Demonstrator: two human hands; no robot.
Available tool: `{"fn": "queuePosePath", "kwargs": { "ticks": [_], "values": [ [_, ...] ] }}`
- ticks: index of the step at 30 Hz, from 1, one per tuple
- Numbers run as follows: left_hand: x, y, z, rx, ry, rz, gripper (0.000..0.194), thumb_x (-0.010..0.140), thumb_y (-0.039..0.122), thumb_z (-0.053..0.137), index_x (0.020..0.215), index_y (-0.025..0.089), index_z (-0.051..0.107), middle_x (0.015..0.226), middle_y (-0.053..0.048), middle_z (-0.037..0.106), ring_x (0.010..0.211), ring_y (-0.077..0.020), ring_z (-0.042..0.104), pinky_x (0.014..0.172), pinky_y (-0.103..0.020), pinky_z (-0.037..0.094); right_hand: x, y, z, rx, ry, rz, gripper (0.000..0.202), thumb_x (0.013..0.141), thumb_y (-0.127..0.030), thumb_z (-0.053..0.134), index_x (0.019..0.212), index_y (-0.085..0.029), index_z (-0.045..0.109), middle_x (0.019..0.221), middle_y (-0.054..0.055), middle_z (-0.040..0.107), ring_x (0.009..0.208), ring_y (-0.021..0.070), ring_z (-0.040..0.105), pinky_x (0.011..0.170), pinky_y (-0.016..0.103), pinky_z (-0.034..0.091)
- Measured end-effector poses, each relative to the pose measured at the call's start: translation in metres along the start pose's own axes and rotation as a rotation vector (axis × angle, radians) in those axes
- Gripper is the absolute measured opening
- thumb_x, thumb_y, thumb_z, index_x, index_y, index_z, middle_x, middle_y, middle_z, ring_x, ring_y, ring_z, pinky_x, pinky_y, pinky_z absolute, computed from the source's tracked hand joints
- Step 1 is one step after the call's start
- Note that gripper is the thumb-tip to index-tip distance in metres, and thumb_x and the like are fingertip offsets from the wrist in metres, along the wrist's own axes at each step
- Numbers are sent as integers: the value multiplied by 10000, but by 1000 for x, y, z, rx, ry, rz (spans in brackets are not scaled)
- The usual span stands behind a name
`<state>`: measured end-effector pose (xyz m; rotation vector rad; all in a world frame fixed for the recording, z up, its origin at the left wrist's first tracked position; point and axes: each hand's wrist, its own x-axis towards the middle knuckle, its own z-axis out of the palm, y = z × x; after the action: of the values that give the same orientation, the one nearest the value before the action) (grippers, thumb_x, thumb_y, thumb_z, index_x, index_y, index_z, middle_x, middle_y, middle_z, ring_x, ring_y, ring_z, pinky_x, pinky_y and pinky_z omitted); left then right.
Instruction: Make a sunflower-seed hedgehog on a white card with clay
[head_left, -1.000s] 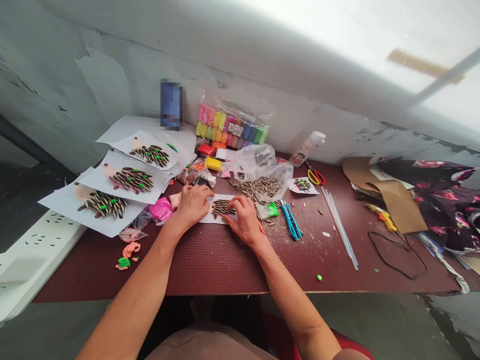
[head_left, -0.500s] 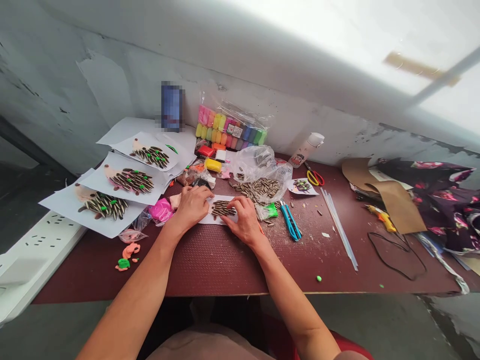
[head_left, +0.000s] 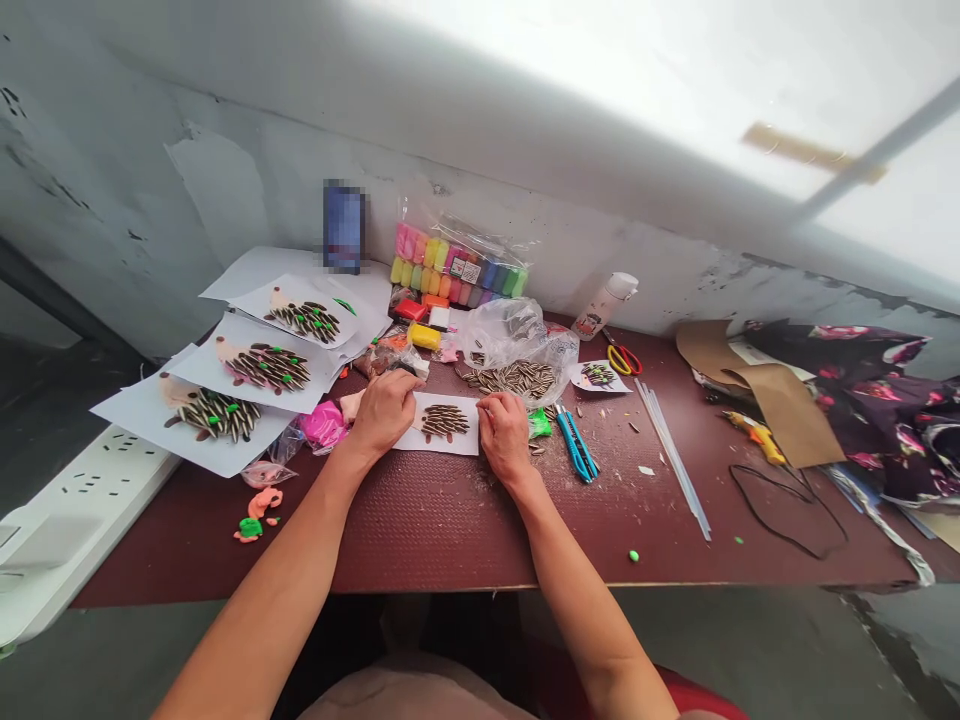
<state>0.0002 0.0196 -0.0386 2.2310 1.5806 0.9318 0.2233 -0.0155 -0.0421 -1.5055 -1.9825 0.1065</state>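
Observation:
Between my hands, a small white card [head_left: 472, 442] lies on the dark red table, with striped seeds [head_left: 445, 420] set in rows on it and brown dots below them. My left hand [head_left: 385, 410] is closed on the card's left edge. At the card's right edge, my right hand [head_left: 505, 432] has its fingers bent together, gripping that edge. A pile of loose seeds [head_left: 525, 378] lies just behind my right hand, partly under a clear plastic bag [head_left: 510, 330].
Seed hedgehog pictures [head_left: 262, 368] lie on paper at the left, near a white power strip [head_left: 90, 500]. Colored clay packs [head_left: 457, 265] stand behind. A blue cutter [head_left: 576, 445], scissors [head_left: 624, 360], a bottle [head_left: 606, 305], clear sticks [head_left: 675, 462] and a glue gun [head_left: 763, 436] are rightward.
My right hand has moved off the seeds to the card's right edge, uncovering the seed rows. My left hand stays at the left edge. The view has shifted slightly.

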Motion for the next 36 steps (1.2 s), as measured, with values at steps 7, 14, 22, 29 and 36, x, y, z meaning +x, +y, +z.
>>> {"fn": "queuePosePath", "kwargs": {
  "ticks": [7,14,22,29,36],
  "values": [
    [0,-2,-1,-58,114,-18,333,829,95,440,941,194,738,976,-84,749,949,-247,678,897,-391,533,-1,8,1,-133,-30,17,214,930,-125,518,944,-202,717,1014,103,646,959,255,514,853,388,418],
    [4,7,-6,-38,76,9,330,823,102,464,953,211,746,1002,-87,748,985,-260,668,934,-423,531,2,17,-5,-228,16,58,250,904,-74,505,940,-187,725,1039,141,634,966,281,495,836,406,395],
    [-27,17,-11,-36,114,-9,311,829,88,455,926,213,723,975,-81,736,967,-251,660,913,-412,528,0,25,-3,-193,159,9,256,888,-88,498,954,-196,721,960,105,650,913,256,506,823,380,394],
    [-56,15,-9,-66,241,-41,283,838,80,429,853,211,679,884,-72,716,929,-239,667,872,-386,533,6,32,-12,-156,100,117,216,924,-149,517,987,-179,722,979,124,670,931,270,533,855,388,394],
    [-52,15,-6,-38,176,-33,278,825,86,444,852,217,688,902,-72,715,930,-242,661,859,-380,525,4,39,-35,-271,69,297,191,908,-143,554,899,-187,740,949,148,696,901,285,570,808,390,390]
  ]
}}
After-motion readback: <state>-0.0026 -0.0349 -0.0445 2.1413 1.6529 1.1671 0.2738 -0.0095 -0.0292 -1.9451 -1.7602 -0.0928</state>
